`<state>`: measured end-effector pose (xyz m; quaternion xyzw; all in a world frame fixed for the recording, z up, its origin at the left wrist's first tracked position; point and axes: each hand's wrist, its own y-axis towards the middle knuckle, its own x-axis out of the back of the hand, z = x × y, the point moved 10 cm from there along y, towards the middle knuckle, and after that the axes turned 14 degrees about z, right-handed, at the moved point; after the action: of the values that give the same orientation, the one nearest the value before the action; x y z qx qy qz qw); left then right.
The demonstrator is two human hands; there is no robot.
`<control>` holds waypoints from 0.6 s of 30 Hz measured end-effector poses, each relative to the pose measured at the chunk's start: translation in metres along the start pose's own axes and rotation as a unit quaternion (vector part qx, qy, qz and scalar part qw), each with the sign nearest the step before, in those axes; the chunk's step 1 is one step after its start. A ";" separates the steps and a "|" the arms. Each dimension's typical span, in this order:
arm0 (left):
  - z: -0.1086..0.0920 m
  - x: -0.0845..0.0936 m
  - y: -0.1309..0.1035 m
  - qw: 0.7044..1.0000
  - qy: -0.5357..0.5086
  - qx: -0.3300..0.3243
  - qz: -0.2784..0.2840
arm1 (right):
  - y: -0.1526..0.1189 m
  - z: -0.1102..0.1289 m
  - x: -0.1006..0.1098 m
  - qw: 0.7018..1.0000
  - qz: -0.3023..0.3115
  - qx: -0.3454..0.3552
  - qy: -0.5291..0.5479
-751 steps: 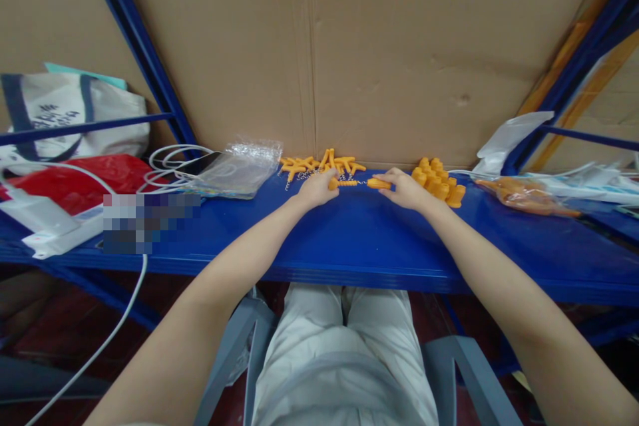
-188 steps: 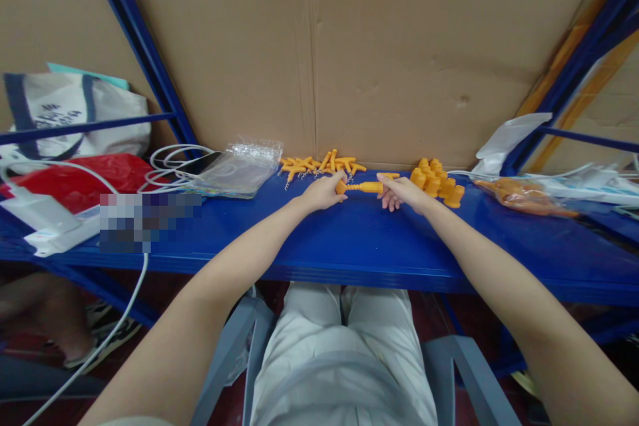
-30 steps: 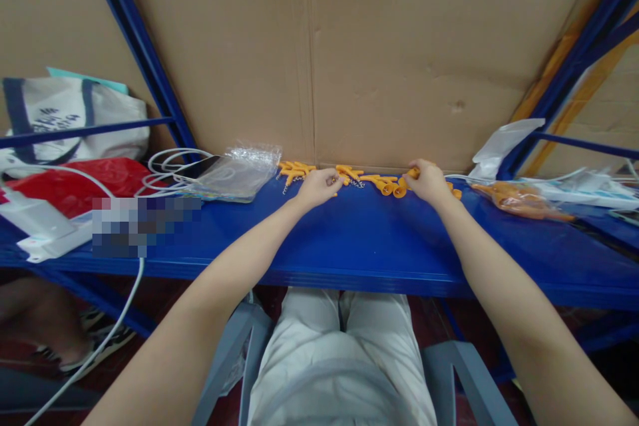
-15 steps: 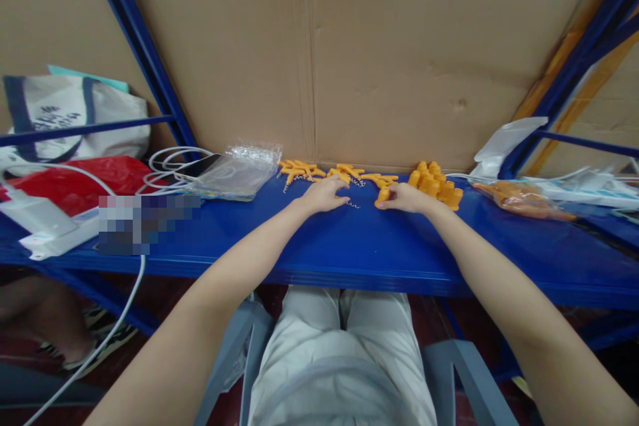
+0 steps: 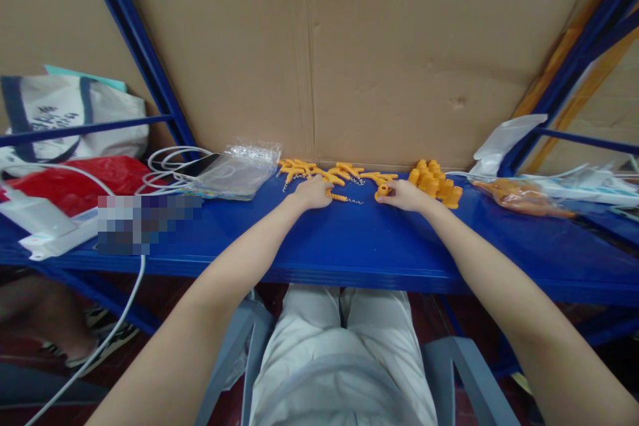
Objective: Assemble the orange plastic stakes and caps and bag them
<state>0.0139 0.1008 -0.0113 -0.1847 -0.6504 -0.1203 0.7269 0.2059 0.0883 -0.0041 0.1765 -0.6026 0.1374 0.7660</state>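
My left hand (image 5: pixel 311 193) is closed around the handle end of a yellow-orange corkscrew (image 5: pixel 340 198), whose ridged shaft and thin metal spiral point right over the blue shelf. Held in my right hand (image 5: pixel 407 196) is a hollow orange sleeve (image 5: pixel 383 191), its round opening facing up. A gap separates the spiral's tip from the sleeve. Behind my hands lies a row of similar corkscrews (image 5: pixel 349 168) with branched handles and metal spirals. Beside my right hand several orange sleeves (image 5: pixel 430 181) stand grouped together.
Clear plastic bags (image 5: pixel 239 170) lie to the left, near white cables, a red bag (image 5: pixel 90 180) and a white power strip (image 5: pixel 54 233). On the right rests a plastic bag of orange pieces (image 5: pixel 522 196). A cardboard wall (image 5: pixel 319 66) closes off the back.
My left hand has closed on a corkscrew and drawn it slightly left, its spiral now pointing right. The sleeve in my right hand has tilted so its opening shows.
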 end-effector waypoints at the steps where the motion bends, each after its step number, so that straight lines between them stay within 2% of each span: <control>1: 0.000 -0.001 0.001 1.000 0.004 -0.003 0.000 | 0.000 0.002 0.000 1.000 -0.002 0.009 0.000; 6: 0.003 0.000 0.004 0.999 0.029 -0.014 -0.043 | -0.002 0.008 -0.001 1.000 0.001 0.022 0.013; 12: -0.009 0.005 0.003 0.993 0.053 -0.060 -0.083 | -0.003 0.011 -0.002 0.999 0.018 0.012 0.024; 18: -0.029 0.008 0.001 0.985 -0.024 -0.152 -0.082 | -0.002 0.006 0.000 1.000 -0.002 -0.014 0.018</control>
<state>0.0417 0.0896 -0.0059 -0.2418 -0.6544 -0.2731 0.6623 0.2020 0.0843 -0.0026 0.1642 -0.5900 0.1303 0.7798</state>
